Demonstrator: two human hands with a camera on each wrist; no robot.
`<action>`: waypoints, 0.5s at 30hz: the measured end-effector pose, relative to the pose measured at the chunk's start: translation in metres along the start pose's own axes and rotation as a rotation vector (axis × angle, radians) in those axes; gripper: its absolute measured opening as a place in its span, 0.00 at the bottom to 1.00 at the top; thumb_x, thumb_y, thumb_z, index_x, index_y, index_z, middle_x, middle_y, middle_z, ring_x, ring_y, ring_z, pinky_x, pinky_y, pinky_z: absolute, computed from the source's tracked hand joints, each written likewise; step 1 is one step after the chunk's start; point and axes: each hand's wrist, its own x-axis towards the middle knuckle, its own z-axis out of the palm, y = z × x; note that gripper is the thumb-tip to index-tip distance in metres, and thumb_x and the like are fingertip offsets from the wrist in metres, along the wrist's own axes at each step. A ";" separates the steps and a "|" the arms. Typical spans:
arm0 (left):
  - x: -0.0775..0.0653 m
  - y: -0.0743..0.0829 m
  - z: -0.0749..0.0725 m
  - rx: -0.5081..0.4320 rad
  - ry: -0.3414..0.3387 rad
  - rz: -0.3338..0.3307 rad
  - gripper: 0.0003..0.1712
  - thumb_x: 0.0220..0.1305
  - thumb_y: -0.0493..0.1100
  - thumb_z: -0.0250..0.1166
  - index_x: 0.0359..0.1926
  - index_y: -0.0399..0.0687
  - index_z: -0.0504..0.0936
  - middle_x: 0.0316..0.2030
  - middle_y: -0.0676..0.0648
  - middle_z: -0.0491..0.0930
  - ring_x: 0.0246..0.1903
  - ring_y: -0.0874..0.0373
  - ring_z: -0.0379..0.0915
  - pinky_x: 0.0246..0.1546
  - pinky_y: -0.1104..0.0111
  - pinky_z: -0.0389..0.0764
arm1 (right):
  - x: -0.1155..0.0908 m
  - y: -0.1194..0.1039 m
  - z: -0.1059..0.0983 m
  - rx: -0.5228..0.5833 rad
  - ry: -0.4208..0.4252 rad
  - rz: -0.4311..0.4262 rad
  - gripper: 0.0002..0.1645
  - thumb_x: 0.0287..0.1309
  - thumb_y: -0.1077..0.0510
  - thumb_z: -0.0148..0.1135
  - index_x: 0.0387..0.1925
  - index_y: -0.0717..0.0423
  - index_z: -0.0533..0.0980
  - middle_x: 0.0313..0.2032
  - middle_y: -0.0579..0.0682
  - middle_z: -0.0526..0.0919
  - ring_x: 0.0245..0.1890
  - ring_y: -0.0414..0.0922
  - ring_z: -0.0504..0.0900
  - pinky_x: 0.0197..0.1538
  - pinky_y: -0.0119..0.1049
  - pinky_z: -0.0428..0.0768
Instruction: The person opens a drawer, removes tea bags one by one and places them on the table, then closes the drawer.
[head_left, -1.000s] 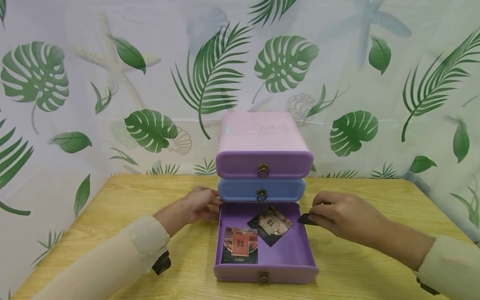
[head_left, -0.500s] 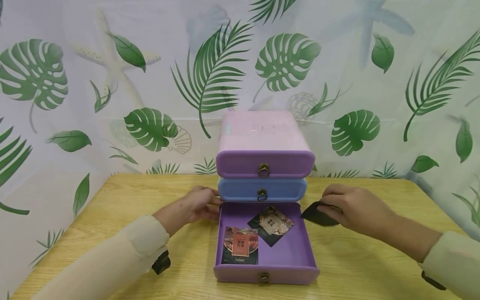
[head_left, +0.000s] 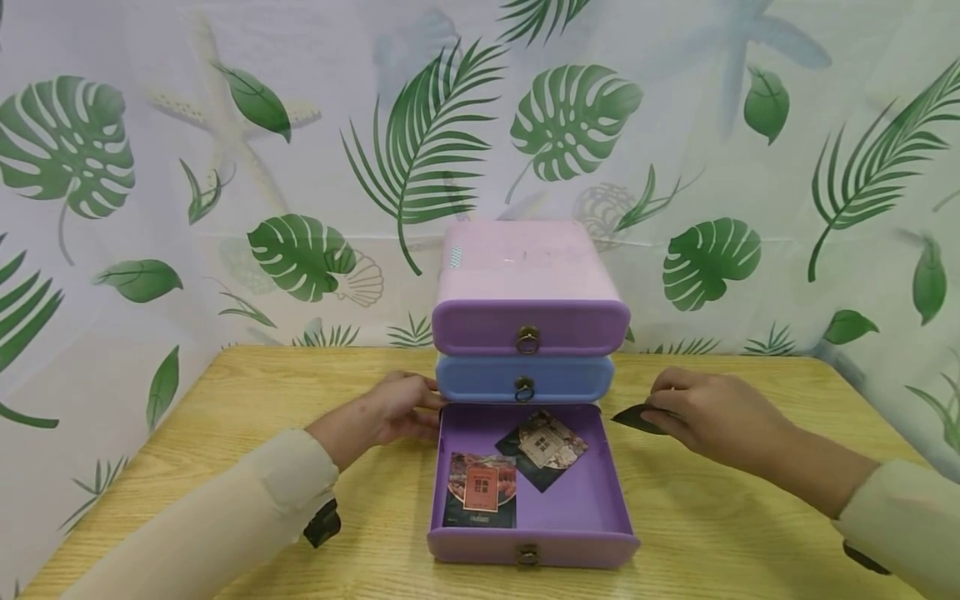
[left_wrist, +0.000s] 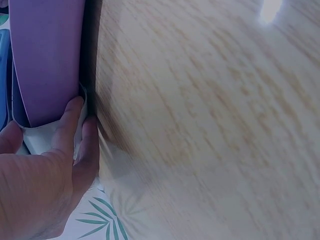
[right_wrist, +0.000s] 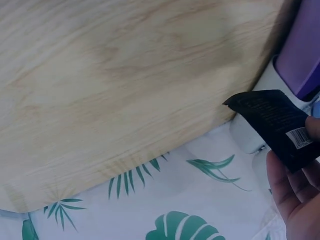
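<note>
A small desktop drawer unit [head_left: 532, 262] stands mid-table with its bottom purple drawer [head_left: 577, 508] pulled out. Inside that drawer lie two flat tea sachets: a red-labelled sachet [head_left: 481, 490] at front left and a beige-labelled sachet [head_left: 543, 448] turned cornerwise farther back. My left hand [head_left: 393, 410] rests against the unit's left side; in the left wrist view its fingers [left_wrist: 64, 132] lie along the white casing [left_wrist: 47, 137]. To the right of the drawer, my right hand [head_left: 701, 417] pinches a black tea sachet [right_wrist: 272, 122], whose barcode side faces the right wrist camera.
Above the pulled-out drawer are a closed blue drawer [head_left: 480, 380] and a closed purple drawer [head_left: 480, 329], each with a ring pull. The wooden table [head_left: 285, 379] backs onto a leaf-printed cloth [head_left: 322, 100].
My right hand has moved right, away from the drawer's right edge, carrying the black sachet, which has tilted along the way. The left hand and the drawer have stayed in place.
</note>
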 end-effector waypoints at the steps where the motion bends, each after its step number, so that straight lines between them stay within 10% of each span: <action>1: 0.000 0.000 0.000 -0.001 0.001 -0.001 0.26 0.54 0.28 0.55 0.56 0.31 0.63 0.49 0.29 0.71 0.42 0.40 0.75 0.44 0.53 0.79 | -0.001 0.001 0.002 -0.012 -0.011 0.005 0.05 0.45 0.55 0.68 0.24 0.49 0.78 0.28 0.40 0.75 0.22 0.32 0.73 0.20 0.27 0.76; 15: 0.000 -0.001 -0.001 -0.005 -0.019 0.011 0.27 0.55 0.29 0.55 0.58 0.30 0.61 0.51 0.28 0.70 0.43 0.39 0.75 0.44 0.52 0.79 | -0.012 0.004 0.021 -0.121 -0.092 0.036 0.09 0.44 0.57 0.67 0.18 0.45 0.73 0.20 0.36 0.65 0.17 0.34 0.64 0.14 0.30 0.69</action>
